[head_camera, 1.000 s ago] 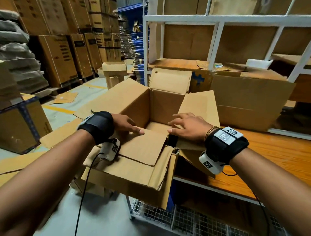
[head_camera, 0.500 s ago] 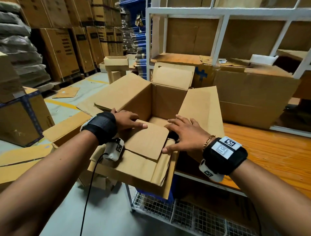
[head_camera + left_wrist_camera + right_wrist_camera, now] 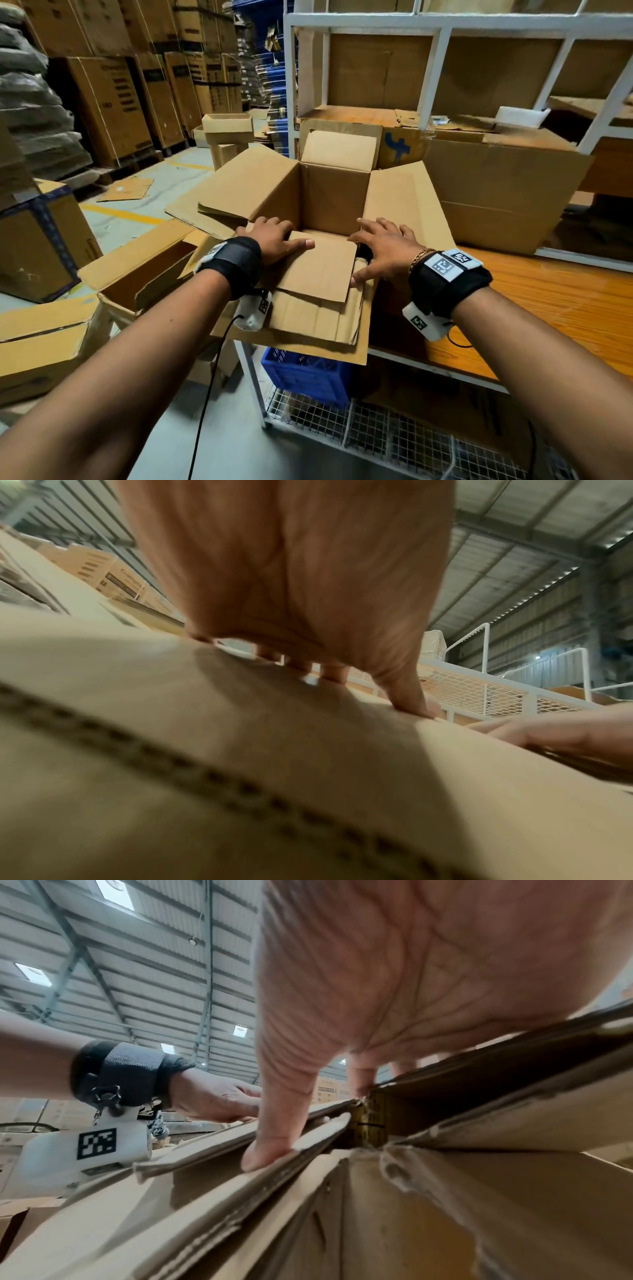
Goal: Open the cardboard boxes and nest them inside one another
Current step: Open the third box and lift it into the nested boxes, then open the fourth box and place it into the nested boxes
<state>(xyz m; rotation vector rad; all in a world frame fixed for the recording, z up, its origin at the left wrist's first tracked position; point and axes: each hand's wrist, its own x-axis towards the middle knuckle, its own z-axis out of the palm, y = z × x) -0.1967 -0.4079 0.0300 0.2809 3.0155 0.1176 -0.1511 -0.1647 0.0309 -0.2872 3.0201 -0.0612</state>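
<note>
Beside big shelf carton [image 3: 496, 192]: left hand [image 3: 274, 240], right hand [image 3: 387, 250] spread flat on open box [image 3: 260, 185] flap [image 3: 318, 267]

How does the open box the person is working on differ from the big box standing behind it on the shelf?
The open box has its flaps spread outward and overhangs the wooden shelf edge; the big box has its flaps folded down on top and sits fully on the shelf. Both hands, left hand and right hand, rest on the open box's near flap; nothing touches the big box. Both are plain brown corrugated cardboard.
</note>
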